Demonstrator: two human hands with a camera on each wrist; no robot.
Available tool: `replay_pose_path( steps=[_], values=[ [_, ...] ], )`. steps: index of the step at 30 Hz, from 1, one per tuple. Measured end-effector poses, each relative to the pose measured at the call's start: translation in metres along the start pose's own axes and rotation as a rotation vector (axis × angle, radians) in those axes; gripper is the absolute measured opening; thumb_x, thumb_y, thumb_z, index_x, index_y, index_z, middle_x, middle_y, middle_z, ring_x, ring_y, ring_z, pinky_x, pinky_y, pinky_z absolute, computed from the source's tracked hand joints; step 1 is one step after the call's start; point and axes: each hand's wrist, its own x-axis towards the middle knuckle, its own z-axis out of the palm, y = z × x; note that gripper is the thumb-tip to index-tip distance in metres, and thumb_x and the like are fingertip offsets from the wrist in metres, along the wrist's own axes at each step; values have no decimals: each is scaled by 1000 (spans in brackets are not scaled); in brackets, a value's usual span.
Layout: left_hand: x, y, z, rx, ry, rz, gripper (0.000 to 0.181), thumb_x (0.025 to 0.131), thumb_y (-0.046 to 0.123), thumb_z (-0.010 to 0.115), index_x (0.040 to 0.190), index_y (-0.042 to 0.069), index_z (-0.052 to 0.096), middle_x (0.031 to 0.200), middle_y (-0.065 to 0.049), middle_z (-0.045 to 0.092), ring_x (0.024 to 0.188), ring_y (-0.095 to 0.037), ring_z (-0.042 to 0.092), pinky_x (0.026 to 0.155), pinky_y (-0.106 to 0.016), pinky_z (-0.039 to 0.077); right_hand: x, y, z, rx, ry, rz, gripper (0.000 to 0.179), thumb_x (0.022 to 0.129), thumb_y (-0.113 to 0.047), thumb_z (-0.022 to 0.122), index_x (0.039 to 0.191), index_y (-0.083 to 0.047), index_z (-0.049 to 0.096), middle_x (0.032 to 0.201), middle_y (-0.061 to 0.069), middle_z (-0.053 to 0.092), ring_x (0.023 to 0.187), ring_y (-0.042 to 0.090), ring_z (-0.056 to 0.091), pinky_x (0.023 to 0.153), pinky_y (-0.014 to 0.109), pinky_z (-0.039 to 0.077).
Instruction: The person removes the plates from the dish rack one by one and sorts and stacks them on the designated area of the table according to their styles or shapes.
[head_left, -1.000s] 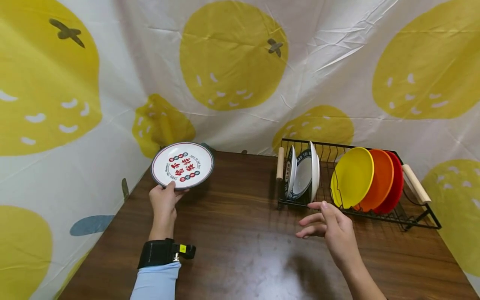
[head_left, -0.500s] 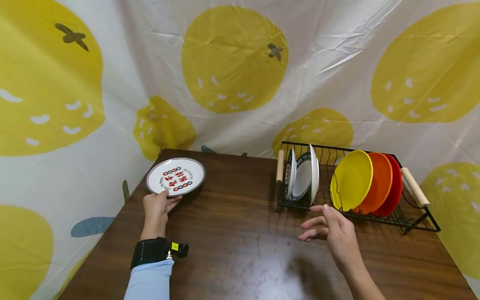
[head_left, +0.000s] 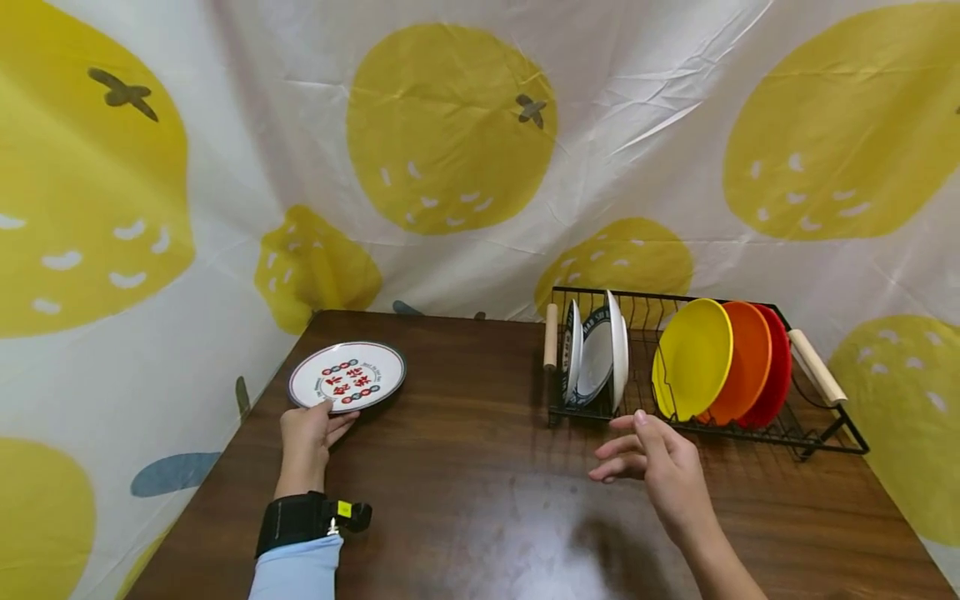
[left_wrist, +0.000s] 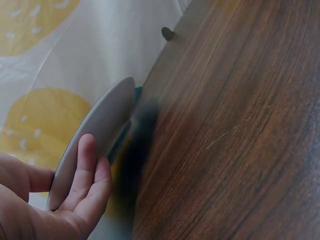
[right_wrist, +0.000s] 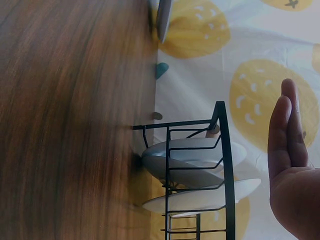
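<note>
A pale cloth printed with large yellow fruit (head_left: 450, 129) is hung behind and to the left of a dark wood-grain table (head_left: 457, 475), on whose surface a bright reflection is seen at the lower centre of the frame. At the centre left, a white plate (head_left: 348, 375) with red characters and a dark rim is held by its near edge in the left hand (head_left: 306, 437). The rim is pinched, with the thumb laid on the upper face and the fingers stretched beneath; in the left wrist view, these fingers are seen against the underside, beside the table. Whether the plate's far edge touches the table cannot be told. A black strap (head_left: 291, 523) is worn on the left wrist, above a light blue sleeve (head_left: 295, 571).

At the lower right, the right hand (head_left: 669, 475) is held just in front of a black wire rack (right_wrist: 225, 150), its fingers loosely bent and slightly spread. White dishes (head_left: 619, 350), some dark-rimmed, are stood on edge at the rack's left end. Farther right, a yellow plate (head_left: 693, 358), an orange plate (head_left: 750, 358) and a red plate (head_left: 781, 367) are leaned in a row, each partly overlapped by its neighbour.
</note>
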Motion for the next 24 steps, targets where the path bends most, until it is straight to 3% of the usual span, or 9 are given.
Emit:
replay_pose_path(
  steps=[5, 9, 12, 19, 24],
  values=[
    [3, -2, 0, 13, -19, 3, 58, 112, 13, 46, 158, -16, 26, 115, -21, 70, 68, -14, 79, 89, -38, 67, 0, 1, 1, -23, 11, 15, 53, 117, -42, 37, 122, 5, 62, 88, 18, 79, 71, 31, 80, 70, 41, 69],
    [5, 0, 4, 28, -8, -12, 59, 112, 16, 49, 160, -12, 29, 140, -28, 61, 71, -14, 80, 92, -38, 66, 1, 0, 1, -22, 10, 17, 53, 117, -41, 36, 124, 6, 61, 88, 19, 79, 72, 31, 80, 71, 41, 69],
    [4, 1, 4, 41, -1, -21, 59, 111, 16, 50, 160, -10, 30, 150, -29, 56, 74, -12, 80, 95, -37, 64, 1, 1, 1, -14, 7, 8, 52, 117, -40, 37, 123, 6, 61, 87, 19, 79, 71, 31, 80, 70, 42, 69],
    [0, 5, 9, 85, 41, 9, 59, 109, 16, 49, 159, -11, 32, 146, -29, 58, 76, -14, 81, 96, -37, 63, 3, 2, -1, -1, 8, -14, 50, 116, -41, 40, 121, 4, 61, 87, 17, 80, 71, 29, 80, 70, 41, 69],
    [-3, 0, 4, 153, 86, -18, 64, 108, 23, 51, 160, -9, 30, 149, -23, 57, 72, -11, 79, 92, -33, 65, 3, 3, 0, 2, -13, 2, 50, 116, -41, 40, 124, 4, 60, 87, 17, 79, 72, 30, 80, 71, 42, 69]
  ],
)
